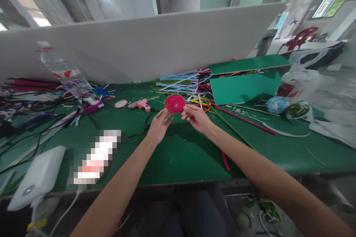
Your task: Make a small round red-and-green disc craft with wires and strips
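Note:
Both my hands hold up a round pink disc [175, 103] with a green rim, a coil of fuzzy wire, above the green table [178, 155]. My left hand [159, 124] pinches its lower left edge with closed fingers. My right hand [195, 116] grips its lower right edge, fingers curled. A pink glue gun [139, 104] lies just left of the disc. Behind the disc lies a heap of coloured fuzzy wires [186, 79].
A plastic bottle [65, 70] stands at the left among black cables and dark wires. A white box [37, 177] sits at the near left edge. Green foam sheets [244, 87], a blue ball [278, 104] and plastic bags lie right. A white partition [155, 44] backs the table.

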Demonstrator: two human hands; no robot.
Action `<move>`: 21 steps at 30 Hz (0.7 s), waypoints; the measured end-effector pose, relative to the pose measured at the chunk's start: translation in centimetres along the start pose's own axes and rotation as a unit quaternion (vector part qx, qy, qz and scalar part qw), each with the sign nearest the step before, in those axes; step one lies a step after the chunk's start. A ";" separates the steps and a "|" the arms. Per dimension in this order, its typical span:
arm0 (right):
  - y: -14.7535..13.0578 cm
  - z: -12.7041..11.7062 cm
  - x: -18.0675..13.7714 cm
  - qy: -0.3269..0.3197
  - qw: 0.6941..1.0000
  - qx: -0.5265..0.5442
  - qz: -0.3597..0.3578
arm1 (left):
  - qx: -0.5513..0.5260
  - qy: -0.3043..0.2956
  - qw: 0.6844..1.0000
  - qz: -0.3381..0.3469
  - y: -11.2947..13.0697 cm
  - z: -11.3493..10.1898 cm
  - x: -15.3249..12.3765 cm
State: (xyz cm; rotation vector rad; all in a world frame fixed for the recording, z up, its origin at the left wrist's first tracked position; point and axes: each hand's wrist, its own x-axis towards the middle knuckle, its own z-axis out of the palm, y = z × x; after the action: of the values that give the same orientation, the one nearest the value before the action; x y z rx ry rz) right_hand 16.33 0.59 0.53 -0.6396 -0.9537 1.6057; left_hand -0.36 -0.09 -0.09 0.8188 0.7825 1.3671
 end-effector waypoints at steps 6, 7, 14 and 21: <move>-2.5 -2.1 0.0 -0.060 0.911 -0.344 -0.219 | 0.008 0.008 0.997 -0.071 1.8 -1.0 0.5; -2.8 -2.4 -0.1 -0.063 0.872 -0.409 -0.261 | 0.021 -0.002 0.996 -0.081 2.1 -1.1 0.5; -2.2 -2.7 -0.7 -0.172 0.707 -0.585 -0.360 | 0.196 -0.057 0.976 -0.074 2.5 -1.4 0.3; -3.1 -2.1 -0.5 -0.218 0.885 -0.409 -0.053 | 0.307 -0.060 0.949 0.026 2.0 -1.1 0.1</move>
State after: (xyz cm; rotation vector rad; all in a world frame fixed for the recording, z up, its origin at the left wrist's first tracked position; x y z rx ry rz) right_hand 19.80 0.82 1.96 -0.7739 -2.0150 1.2205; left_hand -2.38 0.08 1.09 1.4019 1.1165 1.1081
